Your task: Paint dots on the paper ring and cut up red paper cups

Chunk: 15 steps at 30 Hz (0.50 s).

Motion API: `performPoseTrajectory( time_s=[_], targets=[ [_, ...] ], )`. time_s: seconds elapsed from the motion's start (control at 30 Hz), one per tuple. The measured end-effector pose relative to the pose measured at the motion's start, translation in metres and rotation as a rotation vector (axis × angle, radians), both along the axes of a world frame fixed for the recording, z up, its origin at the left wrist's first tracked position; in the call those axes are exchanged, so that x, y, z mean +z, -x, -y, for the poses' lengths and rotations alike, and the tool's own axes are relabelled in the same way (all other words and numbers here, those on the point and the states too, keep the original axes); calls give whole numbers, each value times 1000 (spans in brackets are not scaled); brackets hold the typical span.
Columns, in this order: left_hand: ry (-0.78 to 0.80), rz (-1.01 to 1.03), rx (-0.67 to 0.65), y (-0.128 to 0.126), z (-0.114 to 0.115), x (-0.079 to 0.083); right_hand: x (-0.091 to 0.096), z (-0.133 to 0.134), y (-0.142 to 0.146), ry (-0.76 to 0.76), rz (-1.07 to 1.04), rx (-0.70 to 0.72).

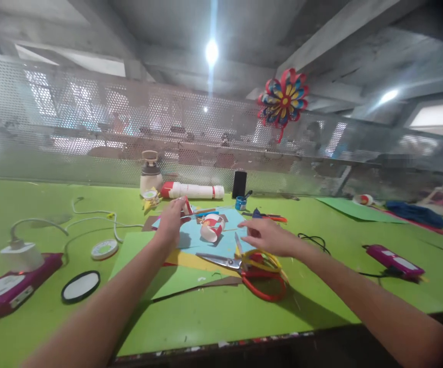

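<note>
My left hand (171, 220) is closed on a small red-and-white piece (187, 206), which looks like part of a paper cup. Between my hands, a cut, curled red-and-white paper cup (212, 228) lies on light blue paper (191, 240). My right hand (269, 236) hovers palm down over the right side of that paper, fingers bent and apart, with nothing visible in them. Just below it are scissors with red handles (263, 294) and a second pair with yellow handles (263, 259), their blades overlapping.
Green paper (129, 255) lies under my left forearm. A tape roll (105, 249), a black ring (81, 286) and a purple power strip (18, 289) lie left. Behind stand a spray bottle (151, 176), a white tube (196, 191), a blue jar (240, 203) and a phone (239, 184).
</note>
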<state>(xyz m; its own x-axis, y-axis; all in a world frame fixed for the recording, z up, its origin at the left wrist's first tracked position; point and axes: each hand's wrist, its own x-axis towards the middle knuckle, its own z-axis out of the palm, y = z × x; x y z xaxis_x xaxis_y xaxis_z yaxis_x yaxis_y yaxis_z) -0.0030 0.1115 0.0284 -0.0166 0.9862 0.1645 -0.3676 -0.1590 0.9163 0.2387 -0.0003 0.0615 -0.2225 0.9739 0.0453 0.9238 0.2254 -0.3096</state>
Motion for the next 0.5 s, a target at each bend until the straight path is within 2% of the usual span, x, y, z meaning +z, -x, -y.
performPoseTrajectory(
  time_s=[0.1,0.23,0.37,0.5],
  targets=[
    [8,-6,-4,-1,0,-3,-6,-44,10,86,-127,-31],
    [24,-39,-28,-2,-1,-9,-30,-86,22,253,-303,-31],
    [30,-49,-49,-3,-4,-14,-48,-100,20,315,-435,-48],
    [37,-37,-92,-4,-5,-17,-53,-102,17,373,-512,-59]
  ],
)
